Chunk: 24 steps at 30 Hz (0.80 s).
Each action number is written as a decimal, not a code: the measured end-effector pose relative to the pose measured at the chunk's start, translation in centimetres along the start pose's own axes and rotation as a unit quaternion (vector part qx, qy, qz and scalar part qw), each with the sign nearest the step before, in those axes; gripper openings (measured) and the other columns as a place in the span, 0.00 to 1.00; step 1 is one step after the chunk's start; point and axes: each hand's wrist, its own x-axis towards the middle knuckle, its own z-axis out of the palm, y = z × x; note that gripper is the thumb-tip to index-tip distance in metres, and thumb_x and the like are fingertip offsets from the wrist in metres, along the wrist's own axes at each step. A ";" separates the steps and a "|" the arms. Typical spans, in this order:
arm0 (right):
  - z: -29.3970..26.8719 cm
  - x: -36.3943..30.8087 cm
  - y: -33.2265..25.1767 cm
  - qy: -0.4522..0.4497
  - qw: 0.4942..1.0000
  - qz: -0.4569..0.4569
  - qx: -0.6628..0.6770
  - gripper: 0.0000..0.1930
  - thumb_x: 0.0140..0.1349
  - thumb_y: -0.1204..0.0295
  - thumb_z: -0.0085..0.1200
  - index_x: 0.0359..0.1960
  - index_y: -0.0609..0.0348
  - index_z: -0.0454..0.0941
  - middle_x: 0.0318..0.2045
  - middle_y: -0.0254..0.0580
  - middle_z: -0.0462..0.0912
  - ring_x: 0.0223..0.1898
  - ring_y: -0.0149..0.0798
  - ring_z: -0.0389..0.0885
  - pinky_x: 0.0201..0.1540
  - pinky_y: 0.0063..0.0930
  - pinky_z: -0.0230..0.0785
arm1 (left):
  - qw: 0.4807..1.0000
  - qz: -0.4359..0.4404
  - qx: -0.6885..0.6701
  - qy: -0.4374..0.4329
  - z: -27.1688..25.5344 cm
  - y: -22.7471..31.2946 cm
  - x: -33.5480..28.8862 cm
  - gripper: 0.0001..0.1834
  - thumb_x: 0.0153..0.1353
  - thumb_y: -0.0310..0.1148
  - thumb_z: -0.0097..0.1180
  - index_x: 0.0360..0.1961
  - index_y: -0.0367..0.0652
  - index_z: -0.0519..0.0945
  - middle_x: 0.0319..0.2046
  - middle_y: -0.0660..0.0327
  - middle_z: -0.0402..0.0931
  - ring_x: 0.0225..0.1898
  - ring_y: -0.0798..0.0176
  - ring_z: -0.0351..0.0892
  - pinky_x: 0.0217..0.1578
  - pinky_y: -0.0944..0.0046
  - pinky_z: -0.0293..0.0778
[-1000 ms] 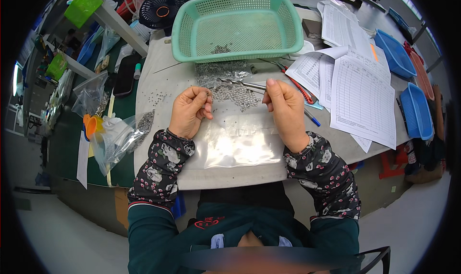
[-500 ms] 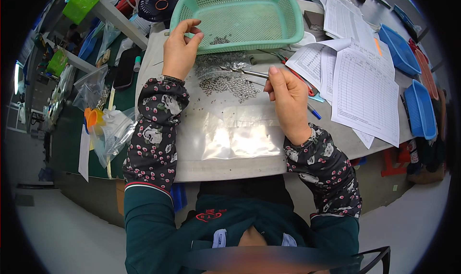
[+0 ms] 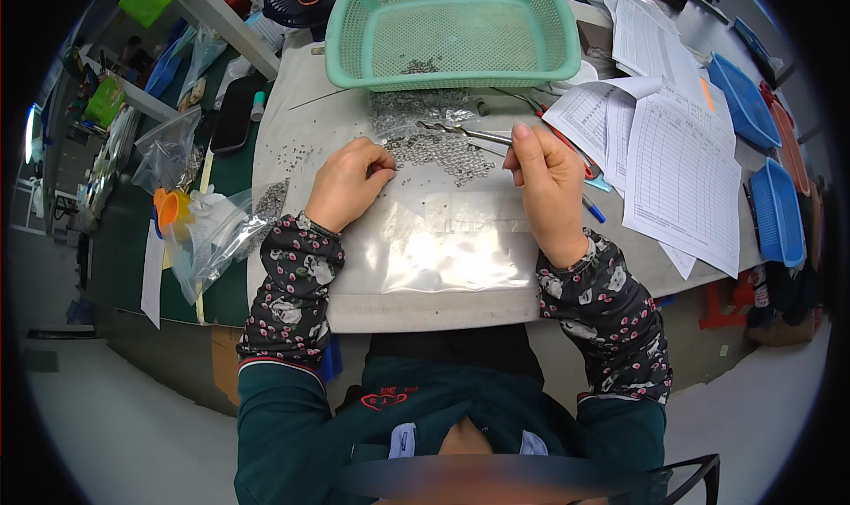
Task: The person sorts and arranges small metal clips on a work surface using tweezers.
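On the table lies a spread of small shiny metal pieces [image 3: 443, 157]. Fingertips of my left hand [image 3: 348, 185] are pinched together at the left edge of this spread; whatever may be between them is too small to make out. My right hand [image 3: 551, 182] is closed round a metal drill bit [image 3: 467, 132], its spiral end pointing left above the pieces. A second slim metal rod [image 3: 489, 148] sticks out of the same grip below it. Behind the spread, a clear plastic bag [image 3: 421, 107] holds more small pieces.
A green mesh basket [image 3: 456, 82] with a few pieces stands at the back. Flat clear plastic [image 3: 443, 248] lies in front of the spread. Printed sheets [image 3: 682, 182], a blue pen [image 3: 593, 208] and blue baskets [image 3: 777, 213] are on the right; a filled bag [image 3: 261, 217] is on the left.
My left hand has come down from the green basket's rim to the left edge of the pieces. My right hand still holds the drill bit over the spread.
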 end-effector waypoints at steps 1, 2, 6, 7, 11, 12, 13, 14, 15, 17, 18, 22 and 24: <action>0.2 0.0 0.0 0.001 1.000 -0.001 -0.002 0.19 0.63 0.65 0.47 0.16 0.66 0.70 0.12 0.33 0.71 0.17 0.21 0.62 0.19 0.19 0.54 | 1.000 -0.003 -0.005 0.002 0.1 0.0 0.0 0.05 0.47 0.27 0.57 0.27 0.39 0.78 0.27 0.58 0.73 0.27 0.57 0.74 0.29 0.63 0.70; 0.3 0.0 0.1 0.000 1.000 -0.002 -0.003 0.19 0.63 0.65 0.47 0.16 0.66 0.70 0.12 0.33 0.71 0.17 0.21 0.62 0.19 0.19 0.54 | 1.000 -0.005 -0.009 0.004 0.2 0.0 0.1 0.05 0.47 0.27 0.57 0.27 0.39 0.77 0.28 0.58 0.73 0.28 0.57 0.74 0.30 0.62 0.70; 0.7 0.1 0.1 -0.006 1.000 0.004 -0.002 0.19 0.63 0.66 0.47 0.17 0.66 0.70 0.12 0.33 0.71 0.17 0.21 0.62 0.20 0.18 0.55 | 1.000 -0.002 -0.003 0.014 0.3 -0.1 0.3 0.04 0.47 0.27 0.58 0.26 0.39 0.77 0.28 0.59 0.73 0.28 0.57 0.75 0.30 0.62 0.70; 0.8 0.1 0.0 -0.012 1.000 0.006 -0.006 0.19 0.63 0.66 0.47 0.17 0.66 0.70 0.12 0.33 0.71 0.17 0.21 0.62 0.20 0.18 0.55 | 1.000 0.003 0.016 0.011 0.3 -0.2 0.4 0.04 0.47 0.27 0.58 0.26 0.40 0.77 0.28 0.59 0.73 0.29 0.56 0.75 0.31 0.62 0.70; 0.9 0.2 -0.4 -0.010 1.000 0.000 -0.009 0.19 0.63 0.66 0.47 0.16 0.65 0.70 0.12 0.32 0.71 0.17 0.21 0.62 0.20 0.18 0.55 | 0.999 0.013 0.047 0.006 0.0 0.2 0.5 0.04 0.49 0.27 0.58 0.26 0.39 0.76 0.27 0.61 0.73 0.28 0.61 0.74 0.30 0.63 0.69; 0.9 0.1 -0.5 -0.010 1.000 -0.001 -0.016 0.19 0.63 0.66 0.47 0.16 0.66 0.70 0.12 0.33 0.70 0.16 0.21 0.61 0.20 0.18 0.54 | 0.999 0.015 0.047 0.008 0.1 -0.1 0.5 0.04 0.49 0.27 0.58 0.26 0.39 0.76 0.27 0.61 0.73 0.28 0.61 0.74 0.30 0.63 0.69; 1.0 0.2 -0.5 -0.010 1.000 -0.003 -0.021 0.18 0.62 0.67 0.47 0.16 0.66 0.70 0.11 0.34 0.69 0.16 0.22 0.61 0.19 0.19 0.54 | 0.996 -0.003 -0.093 -0.010 0.0 -0.4 0.5 0.04 0.51 0.27 0.56 0.27 0.39 0.75 0.27 0.62 0.72 0.26 0.66 0.71 0.26 0.67 0.68; 1.0 0.2 -0.6 -0.010 1.000 -0.007 -0.019 0.18 0.62 0.67 0.47 0.16 0.66 0.70 0.11 0.34 0.69 0.16 0.22 0.61 0.19 0.19 0.54 | 0.972 -0.019 -0.231 -0.028 -0.3 -0.6 0.5 0.04 0.54 0.27 0.55 0.28 0.39 0.74 0.27 0.63 0.72 0.24 0.72 0.69 0.22 0.71 0.66; 1.1 0.2 -0.7 -0.017 0.999 -0.018 -0.043 0.16 0.61 0.68 0.49 0.17 0.66 0.70 0.12 0.36 0.70 0.16 0.24 0.62 0.19 0.20 0.55 | 0.973 -0.017 -0.228 -0.026 -0.8 -0.8 0.4 0.04 0.54 0.27 0.55 0.28 0.39 0.74 0.27 0.63 0.72 0.24 0.72 0.69 0.22 0.71 0.66; 0.9 0.4 -1.1 -0.021 0.997 -0.033 -0.068 0.14 0.60 0.70 0.50 0.18 0.66 0.70 0.13 0.37 0.70 0.15 0.26 0.63 0.19 0.21 0.55 | 0.785 -0.169 -0.585 -0.114 -2.3 0.5 0.4 0.03 0.59 0.27 0.51 0.32 0.40 0.72 0.28 0.64 0.71 0.22 0.79 0.61 0.15 0.80 0.57; 0.8 0.5 -1.2 -0.019 0.992 -0.078 -0.093 0.12 0.58 0.72 0.51 0.19 0.65 0.71 0.14 0.39 0.70 0.15 0.28 0.64 0.19 0.22 0.56 | 0.787 -0.165 -0.584 -0.115 -2.3 0.5 0.5 0.03 0.59 0.27 0.51 0.32 0.40 0.72 0.28 0.64 0.71 0.22 0.79 0.61 0.15 0.80 0.57; 0.7 0.6 -2.2 -0.031 0.981 -0.140 -0.133 0.06 0.53 0.76 0.54 0.23 0.64 0.72 0.17 0.42 0.72 0.16 0.37 0.68 0.20 0.26 0.59 | 0.686 -0.183 -0.693 -0.128 -2.2 0.2 0.7 0.03 0.61 0.25 0.48 0.36 0.42 0.71 0.29 0.61 0.72 0.20 0.80 0.59 0.11 0.83 0.52; 0.7 0.6 -2.2 -0.033 0.975 -0.169 -0.142 0.05 0.52 0.77 0.54 0.23 0.64 0.72 0.17 0.42 0.72 0.16 0.38 0.69 0.20 0.27 0.60 | 0.663 -0.190 -0.711 -0.137 -2.0 0.3 0.7 0.03 0.61 0.25 0.47 0.36 0.42 0.71 0.30 0.61 0.72 0.20 0.79 0.60 0.11 0.82 0.53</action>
